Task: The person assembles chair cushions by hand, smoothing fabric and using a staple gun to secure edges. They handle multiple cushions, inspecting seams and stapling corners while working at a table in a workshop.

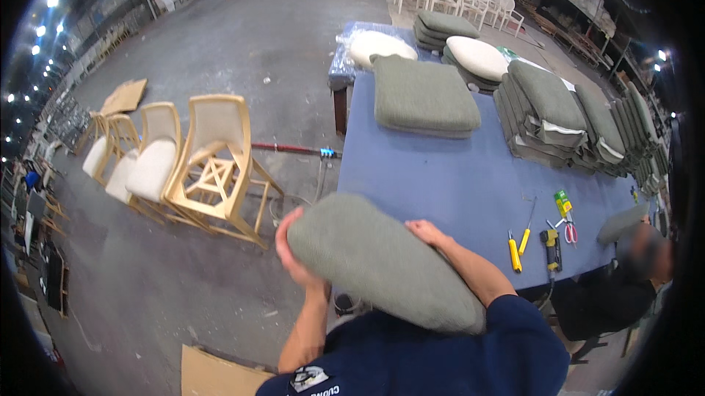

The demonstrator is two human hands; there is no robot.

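Observation:
A grey-green upholstered seat cushion (382,256) is held up tilted in front of my chest, at the near left edge of the blue-topped table (418,175). My left hand (294,253) wraps round its left end, with the fingers pressed to the side. On the far long edge, my right hand (428,233) grips with curled fingers; part of that hand is hidden behind the cushion. Beyond it on the table lies a short stack of matching cushions (422,95).
More stacked green cushions (540,106) and white cushions (477,56) fill the table's far side. Yellow-handled tools (515,253), a staple gun (551,249) and red scissors (570,233) lie at right, near a seated co-worker (613,293). Wooden chairs (213,153) stand left.

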